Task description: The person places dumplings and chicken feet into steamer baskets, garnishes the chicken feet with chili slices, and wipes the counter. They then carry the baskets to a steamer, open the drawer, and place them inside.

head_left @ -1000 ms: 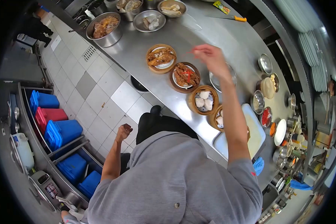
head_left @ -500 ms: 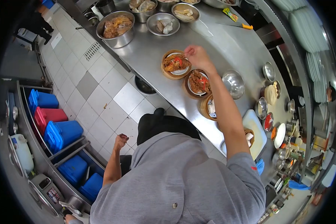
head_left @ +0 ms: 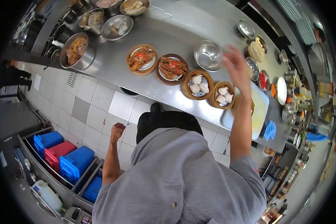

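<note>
We find the left hand (head_left: pixel 118 129) beside the body, fingers curled, no item visible in it. Red strips (head_left: pixel 140 55) have been added to the left basket (head_left: pixel 142 72), so both brown-food baskets now carry them. The right hand (head_left: pixel 236 66) has moved from there to the metal bowl (head_left: pixel 207 56); its fingers are parted but blurred, and we cannot tell whether they grip anything.

Containers on the worktop (head_left: pixel 168 41), left to right:
- deep pot (head_left: pixel 88 59): brown food
- shallow bowl (head_left: pixel 106 30): pale pieces
- left basket: brown food, strips on top
- dark basket (head_left: pixel 171 83): likewise
- third basket (head_left: pixel 185 87) and fourth basket (head_left: pixel 211 98): three white dumplings each
- small bowl (head_left: pixel 267 86): red pieces
</note>
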Tool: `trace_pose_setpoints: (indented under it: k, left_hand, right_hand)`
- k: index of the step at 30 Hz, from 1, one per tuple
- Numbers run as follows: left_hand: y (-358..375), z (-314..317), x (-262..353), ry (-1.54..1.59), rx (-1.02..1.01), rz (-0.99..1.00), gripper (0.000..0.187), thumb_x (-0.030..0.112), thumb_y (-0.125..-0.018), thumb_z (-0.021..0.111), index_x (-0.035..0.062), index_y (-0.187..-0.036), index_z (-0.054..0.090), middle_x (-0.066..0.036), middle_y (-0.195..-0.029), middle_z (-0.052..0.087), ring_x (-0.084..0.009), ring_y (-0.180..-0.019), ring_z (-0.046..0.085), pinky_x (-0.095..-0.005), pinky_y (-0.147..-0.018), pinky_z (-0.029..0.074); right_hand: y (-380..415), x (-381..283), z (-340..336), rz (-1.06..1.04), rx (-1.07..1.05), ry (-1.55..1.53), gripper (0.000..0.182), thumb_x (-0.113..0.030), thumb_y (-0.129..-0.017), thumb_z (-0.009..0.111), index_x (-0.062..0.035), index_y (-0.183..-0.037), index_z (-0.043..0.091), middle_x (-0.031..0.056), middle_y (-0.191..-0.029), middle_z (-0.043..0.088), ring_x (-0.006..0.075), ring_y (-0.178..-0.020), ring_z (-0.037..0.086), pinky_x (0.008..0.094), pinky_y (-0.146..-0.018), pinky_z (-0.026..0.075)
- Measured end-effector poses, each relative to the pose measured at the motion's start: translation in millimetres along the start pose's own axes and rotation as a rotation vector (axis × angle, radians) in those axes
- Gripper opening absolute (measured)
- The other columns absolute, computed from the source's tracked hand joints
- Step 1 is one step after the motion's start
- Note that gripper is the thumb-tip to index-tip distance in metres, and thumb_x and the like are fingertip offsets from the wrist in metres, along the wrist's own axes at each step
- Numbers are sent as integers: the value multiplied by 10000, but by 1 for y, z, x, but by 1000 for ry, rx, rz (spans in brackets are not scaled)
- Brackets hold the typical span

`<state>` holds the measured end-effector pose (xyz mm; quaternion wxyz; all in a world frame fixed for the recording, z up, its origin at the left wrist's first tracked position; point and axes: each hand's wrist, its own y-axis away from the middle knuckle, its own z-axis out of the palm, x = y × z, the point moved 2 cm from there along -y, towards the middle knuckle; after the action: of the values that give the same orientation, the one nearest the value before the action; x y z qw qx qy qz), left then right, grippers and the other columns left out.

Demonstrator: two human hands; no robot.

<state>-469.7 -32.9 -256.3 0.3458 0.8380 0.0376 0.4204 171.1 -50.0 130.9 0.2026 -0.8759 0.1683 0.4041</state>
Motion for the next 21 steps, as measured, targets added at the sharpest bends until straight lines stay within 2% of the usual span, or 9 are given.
trace_pose_setpoints:
  k: [3,4,7,8,9,14,17,19,21]
  left_hand:
    - [-1,9,20,-148,170,155,353,161,-830,784,0,-1120,663,-181,-1047,661,-240,-903,661,-354,-785,530]
    - [3,16,29,-214,267,240,398,148,-815,797,-9,-1150,650,-228,-1116,642,-284,-990,664,-379,-873,531]
    - [2,35,56,-195,240,139,499,155,-816,792,16,-1254,598,-259,-1248,528,-344,-1074,623,-417,-949,505]
    - [5,44,64,-291,281,237,496,167,-840,783,16,-1275,597,-184,-1207,553,-234,-811,662,-368,-774,549]
    - [9,53,74,-286,243,256,488,163,-845,779,18,-1274,598,-189,-1205,553,-238,-806,664,-367,-768,551]
    - [35,100,152,-326,105,315,445,134,-856,760,8,-1251,599,-227,-1223,546,-262,-774,697,-362,-752,579]
    - [53,123,185,-355,88,342,436,112,-857,750,-1,-1249,595,-234,-1224,548,-271,-789,712,-359,-761,588]
    - [70,138,204,-379,110,331,432,108,-859,747,-1,-1248,594,-235,-1232,544,-275,-801,714,-361,-763,590]
    - [86,149,215,-351,140,310,420,102,-861,740,1,-1242,594,-224,-1266,536,-277,-811,713,-368,-770,592]
  right_hand:
    - [72,54,-105,238,438,-196,553,-229,-1010,633,-32,-1489,438,109,-946,738,161,-941,682,288,-897,502]
    - [104,73,-139,362,531,-195,520,-298,-1037,583,-41,-1470,454,113,-1004,738,182,-952,685,296,-883,508]
    - [204,157,-220,493,1000,-312,491,-353,-1044,563,-57,-1426,482,162,-1184,698,189,-1037,660,352,-913,500]
    - [239,192,-244,529,1131,-212,512,-374,-1042,560,-44,-1428,485,175,-1210,685,210,-1068,649,377,-931,496]
    - [279,233,-267,565,1258,-107,535,-394,-1041,557,-32,-1429,489,188,-1236,671,232,-1100,638,401,-948,491]
    - [453,407,-351,740,1134,514,553,-461,-1050,501,-30,-1389,568,226,-1359,605,330,-1239,569,539,-1054,420]
    - [520,492,-393,804,539,1312,670,-524,-1004,544,-67,-1487,460,250,-1442,527,461,-1330,484,565,-1125,364]
    - [522,508,-410,899,691,1082,728,-602,-987,517,-131,-1533,418,259,-1519,448,521,-1412,349,570,-1175,289]
    - [488,496,-403,932,854,983,622,-562,-1026,471,-213,-1539,424,185,-1585,385,531,-1418,322,577,-1208,205]
